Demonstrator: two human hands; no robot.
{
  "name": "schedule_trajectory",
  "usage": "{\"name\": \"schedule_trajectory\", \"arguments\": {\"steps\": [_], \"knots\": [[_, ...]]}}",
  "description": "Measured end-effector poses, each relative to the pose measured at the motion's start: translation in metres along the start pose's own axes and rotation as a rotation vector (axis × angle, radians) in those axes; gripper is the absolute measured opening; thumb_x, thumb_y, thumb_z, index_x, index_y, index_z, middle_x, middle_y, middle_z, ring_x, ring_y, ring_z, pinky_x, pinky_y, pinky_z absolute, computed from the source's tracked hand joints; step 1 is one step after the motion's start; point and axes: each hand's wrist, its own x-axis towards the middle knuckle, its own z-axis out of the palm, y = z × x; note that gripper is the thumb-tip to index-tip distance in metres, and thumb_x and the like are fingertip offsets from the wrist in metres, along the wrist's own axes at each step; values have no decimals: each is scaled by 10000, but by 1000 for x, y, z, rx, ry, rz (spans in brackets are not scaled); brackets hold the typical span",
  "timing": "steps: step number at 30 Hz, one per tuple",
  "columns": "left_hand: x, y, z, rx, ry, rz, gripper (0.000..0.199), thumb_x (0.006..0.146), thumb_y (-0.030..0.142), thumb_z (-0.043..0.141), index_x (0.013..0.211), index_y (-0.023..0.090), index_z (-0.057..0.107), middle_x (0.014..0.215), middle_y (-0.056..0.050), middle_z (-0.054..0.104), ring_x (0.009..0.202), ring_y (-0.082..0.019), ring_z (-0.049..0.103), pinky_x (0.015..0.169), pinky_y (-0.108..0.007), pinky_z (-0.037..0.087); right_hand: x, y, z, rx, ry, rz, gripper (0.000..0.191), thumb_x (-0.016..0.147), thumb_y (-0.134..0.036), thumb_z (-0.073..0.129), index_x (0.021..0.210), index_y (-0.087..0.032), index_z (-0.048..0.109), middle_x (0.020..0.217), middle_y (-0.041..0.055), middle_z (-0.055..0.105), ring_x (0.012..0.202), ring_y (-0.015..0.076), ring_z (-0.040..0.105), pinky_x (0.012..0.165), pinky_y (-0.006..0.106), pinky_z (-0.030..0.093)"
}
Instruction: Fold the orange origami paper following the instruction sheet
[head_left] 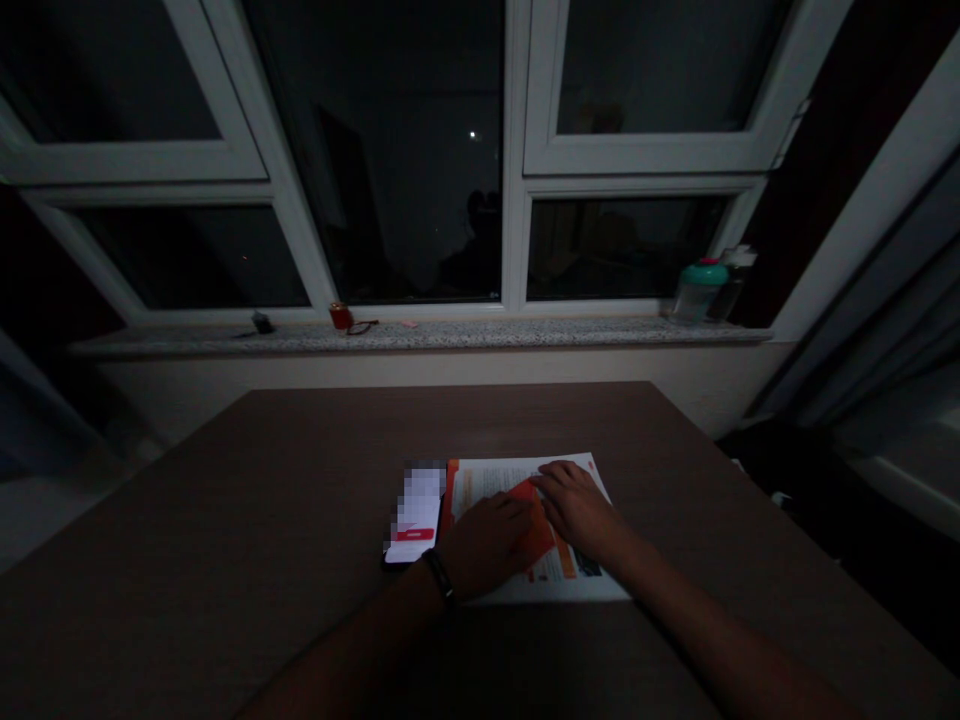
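Head: red paper (538, 532), corner toward window (514, 200).

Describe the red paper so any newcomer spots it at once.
Before the window stands a brown table, with printed pages just right of a lit phone. The red paper lies on those pages, between the left hand and the right hand. Its visible part is solid red, without lines of print.

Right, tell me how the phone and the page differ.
The phone is narrow, the page much broader. The phone's screen glows; the page gives no light. Left hand and right hand are over the page; the phone is beside it. Phone and page both lie flat on the table.
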Motion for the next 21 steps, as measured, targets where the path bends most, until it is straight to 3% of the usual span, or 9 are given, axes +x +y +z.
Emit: {"name": "schedule_trajectory", "arguments": {"steps": [11, 21], "knots": [[0, 0, -2, -12, -4, -16, 312, 890, 288, 613, 1174, 171, 560, 1301, -99, 578, 1213, -273, 503, 1040, -431, 405, 2, 3, 3, 1, 2, -14, 414, 893, -133, 504, 1293, -194, 588, 1245, 92, 608, 1157, 258, 472, 1030, 416, 376], [-1, -3, 1, -10, 11, 6, 322, 879, 284, 633, 1172, 183, 547, 1291, -95, 575, 1197, -272, 510, 1022, -419, 412, 0, 0, -3, 16, 12, -17, 338, 964, -249, 495, 1277, -205, 614, 1251, 100, 619, 1147, 270, 484, 1021, 433, 377]]}}
